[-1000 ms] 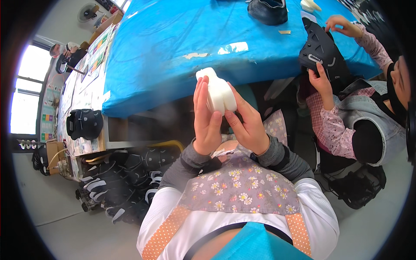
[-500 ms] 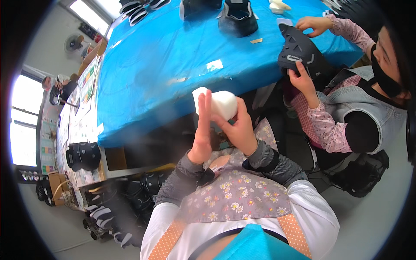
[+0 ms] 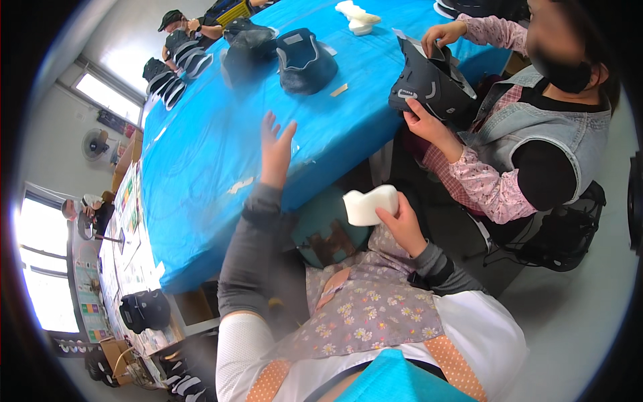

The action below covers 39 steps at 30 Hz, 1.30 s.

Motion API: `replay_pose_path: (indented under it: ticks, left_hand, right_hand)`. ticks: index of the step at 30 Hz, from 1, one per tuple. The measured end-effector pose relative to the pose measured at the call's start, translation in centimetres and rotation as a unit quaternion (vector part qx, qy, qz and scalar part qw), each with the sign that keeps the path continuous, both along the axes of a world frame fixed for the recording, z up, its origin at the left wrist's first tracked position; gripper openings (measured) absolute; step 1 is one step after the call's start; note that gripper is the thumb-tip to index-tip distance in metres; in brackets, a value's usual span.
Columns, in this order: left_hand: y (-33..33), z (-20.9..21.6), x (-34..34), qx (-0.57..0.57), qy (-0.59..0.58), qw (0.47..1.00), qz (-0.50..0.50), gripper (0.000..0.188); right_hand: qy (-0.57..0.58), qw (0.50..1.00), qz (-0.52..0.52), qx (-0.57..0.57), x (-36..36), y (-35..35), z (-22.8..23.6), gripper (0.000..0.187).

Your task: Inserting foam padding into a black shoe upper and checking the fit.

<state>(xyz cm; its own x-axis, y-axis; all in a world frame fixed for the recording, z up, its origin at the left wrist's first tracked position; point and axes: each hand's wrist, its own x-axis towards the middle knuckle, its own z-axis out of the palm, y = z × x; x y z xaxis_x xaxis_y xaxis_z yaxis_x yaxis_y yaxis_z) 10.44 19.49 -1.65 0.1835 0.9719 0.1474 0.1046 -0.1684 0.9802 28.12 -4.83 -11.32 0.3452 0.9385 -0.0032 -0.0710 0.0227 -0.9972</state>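
A white, curved foam-like pad [image 3: 367, 206] is in my right hand [image 3: 406, 226], thumb and fingers closed on its right end. I hold it in front of my flowered apron, just off the near edge of the table. My left hand [image 3: 276, 153] stretches forward above the blue-covered table [image 3: 207, 167], its fingers apart and nothing in it. The nearest thing ahead of it is a black, hollow, padded piece [image 3: 306, 63] with a grey-edged opening. Beside that stands another black piece [image 3: 248, 43], partly blurred.
At my right a seated person holds a black, shaped piece [image 3: 432, 84] in both hands. Several white pads [image 3: 358, 17] lie at the far side, and a tan strip [image 3: 339, 90] nearer. Black pieces with white edges [image 3: 174, 84] are stacked far left, near another person. A teal stool [image 3: 328, 234] stands below.
My left hand has left the white pad and reached forward over the table. My right hand has lowered with the pad still in it. The view has shifted, showing more of the far side.
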Motion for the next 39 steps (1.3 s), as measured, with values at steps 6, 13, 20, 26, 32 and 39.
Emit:
replay_pose_path:
  ticks: [6, 13, 20, 26, 32, 39]
  left_hand:
    - [9.9, -1.0, 4.6, -0.012, 0.026, 0.997, 0.076, 0.106]
    - [15.5, -2.9, 8.3, 0.007, 0.047, 0.988, 0.147, 0.119]
    - [15.5, -3.4, 8.3, -0.098, -0.048, 0.988, 0.11, 0.068]
    - [15.2, -3.9, 4.7, -0.184, -0.18, 0.965, 0.048, 0.038]
    - [12.6, -1.5, -7.1, 0.087, 0.035, 0.985, -0.142, 0.031]
    - [2.3, 4.5, -19.5, -0.212, -0.12, 0.966, -0.088, 0.04]
  right_hand:
    - [0.034, 0.998, -0.01, -0.044, -0.1, -2.1, -1.2, 0.04]
    - [0.001, 1.0, -0.014, -0.023, 2.0, -2.5, -1.8, 0.04]
    - [0.028, 0.998, -0.036, -0.054, 2.4, -3.1, -2.9, 0.039]
    - [-0.016, 0.997, -0.017, -0.078, 1.7, -3.2, -1.6, 0.043]
    - [-0.022, 0.996, 0.003, -0.091, 1.3, -2.9, -0.6, 0.045]
    - [-0.016, 0.996, 0.028, -0.084, -0.1, -3.3, -1.5, 0.046]
